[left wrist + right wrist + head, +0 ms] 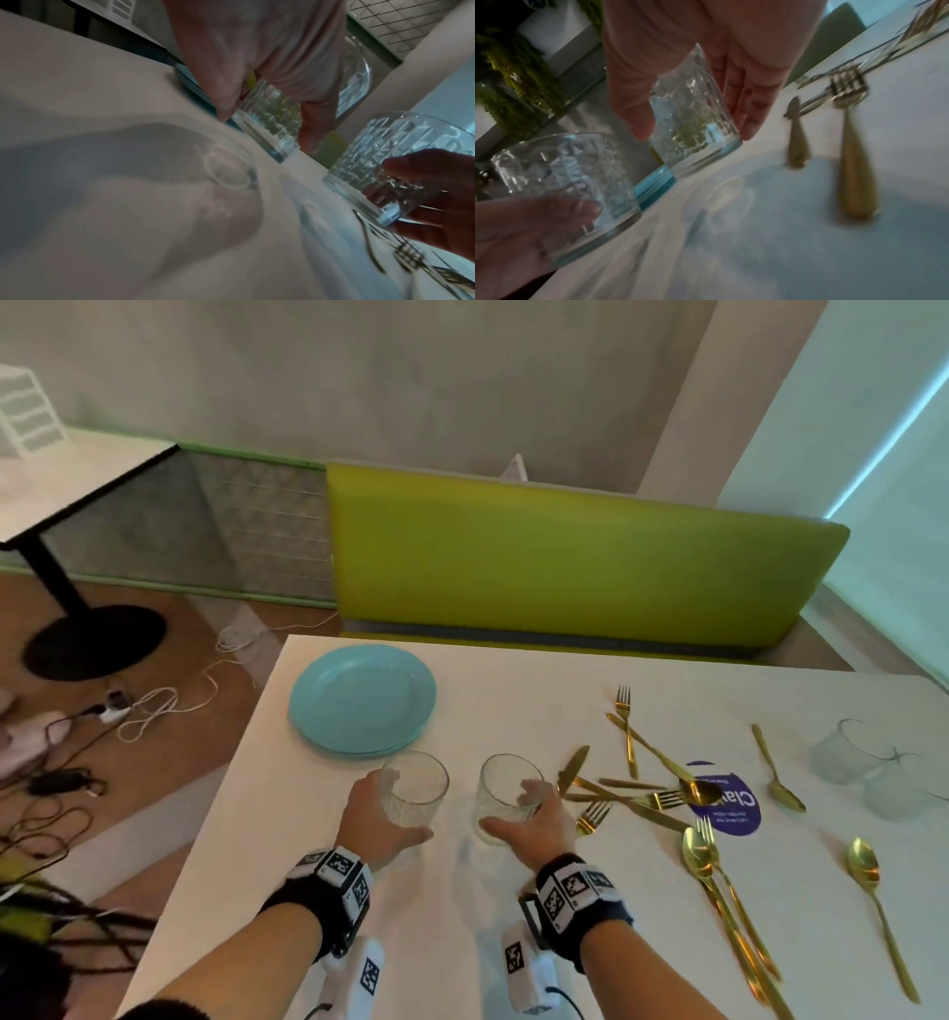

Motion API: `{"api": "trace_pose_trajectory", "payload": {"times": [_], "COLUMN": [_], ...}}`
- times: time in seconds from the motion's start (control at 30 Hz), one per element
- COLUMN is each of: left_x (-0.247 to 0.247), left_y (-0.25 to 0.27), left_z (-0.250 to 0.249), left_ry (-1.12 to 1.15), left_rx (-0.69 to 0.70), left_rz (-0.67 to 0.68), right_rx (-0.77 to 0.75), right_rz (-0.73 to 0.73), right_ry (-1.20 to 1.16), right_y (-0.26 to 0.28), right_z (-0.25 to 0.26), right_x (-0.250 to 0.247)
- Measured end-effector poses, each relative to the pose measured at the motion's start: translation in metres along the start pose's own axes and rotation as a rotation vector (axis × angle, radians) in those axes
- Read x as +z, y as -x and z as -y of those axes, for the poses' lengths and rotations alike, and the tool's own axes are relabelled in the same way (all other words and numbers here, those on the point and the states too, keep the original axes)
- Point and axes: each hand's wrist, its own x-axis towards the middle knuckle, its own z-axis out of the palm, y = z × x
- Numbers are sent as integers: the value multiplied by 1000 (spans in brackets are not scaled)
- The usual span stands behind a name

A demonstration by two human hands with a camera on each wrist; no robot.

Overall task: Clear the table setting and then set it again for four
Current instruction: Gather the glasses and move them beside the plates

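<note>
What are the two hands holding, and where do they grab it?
Each holds a clear patterned drinking glass by its side wall: left hand around the left glass, right hand around the right glass.

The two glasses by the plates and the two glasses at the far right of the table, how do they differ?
The near glasses each sit in a hand's grip, left hand and right hand; the far glasses stand untouched. The near pair stands apart, beside the stacked blue plates; the far pair looks close together, beyond the gold cutlery. All four are clear, empty and upright.
</note>
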Motion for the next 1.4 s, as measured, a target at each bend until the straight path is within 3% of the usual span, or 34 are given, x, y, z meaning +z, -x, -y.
{"api": "trace_pose_trajectory", "payload": {"times": [0.13, 0.43, 0.7, 1.0, 1.4], "left_x": [-33, -64, -73, -81, -81], "left_y": [-5, -16, -30, -46, -60], "left_z": [35, 69, 78, 74, 69], "left_ry": [7, 71, 158, 110, 93], "left_rx": [-51, -115, -153, -248, -249], "left_rz": [-97, -144, -180, -211, -207], "right_rx": [2, -22, -7, 3, 9], "right_rz": [78, 143, 136, 155, 184], "right_ry": [27, 72, 76, 44, -15], "right_y": [10, 16, 13, 2, -9], "right_z": [19, 49, 64, 79, 84], "right_x": [46, 103, 120, 133, 143]}}
